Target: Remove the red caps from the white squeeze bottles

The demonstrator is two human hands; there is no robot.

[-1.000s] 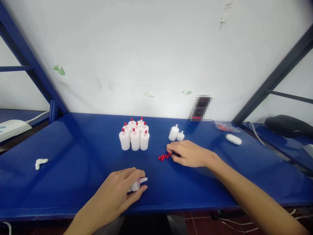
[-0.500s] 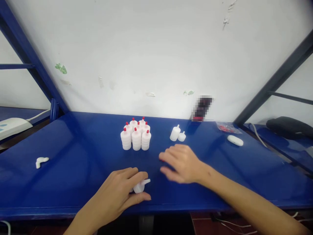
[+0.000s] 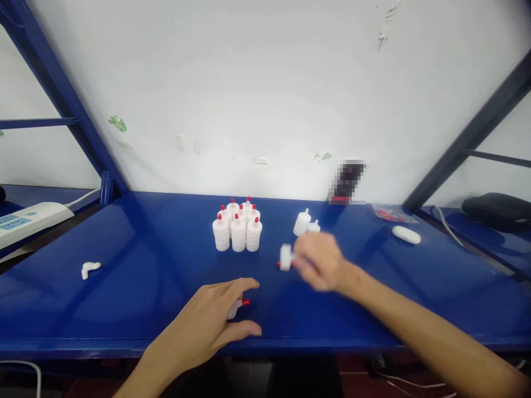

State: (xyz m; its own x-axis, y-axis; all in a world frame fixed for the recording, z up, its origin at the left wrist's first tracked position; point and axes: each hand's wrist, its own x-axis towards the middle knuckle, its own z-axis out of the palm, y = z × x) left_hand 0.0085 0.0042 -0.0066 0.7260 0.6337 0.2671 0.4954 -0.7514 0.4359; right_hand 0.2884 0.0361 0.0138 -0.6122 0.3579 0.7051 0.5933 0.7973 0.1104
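Near the front edge of the table, my left hand (image 3: 207, 312) curls over a white squeeze bottle (image 3: 233, 310) with a red tip cap on its nozzle. Its thumb and index finger stand apart, and the hand hides most of the bottle's body. My right hand (image 3: 321, 260), a little blurred, pinches the thin spout of a white nozzle cap (image 3: 285, 257). Small red tip caps (image 3: 278, 265) lie on the table just behind and beside that nozzle cap. Behind my right hand stand a white bottle (image 3: 302, 223) without a red tip and a partly hidden nozzle cap (image 3: 314, 226).
Several white bottles with red tips (image 3: 238, 234) stand grouped at centre back. A bag of red pieces (image 3: 392, 213) and a white oval case (image 3: 406, 235) lie right. A white earbud-like piece (image 3: 90, 268) and a power strip (image 3: 33, 221) are left. A wall (image 3: 249, 99) closes the back.
A red tip cap now sits on the nozzle of the bottle in my left hand. My right hand has moved slightly right and back and now holds a nozzle cap. The view has shifted slightly.
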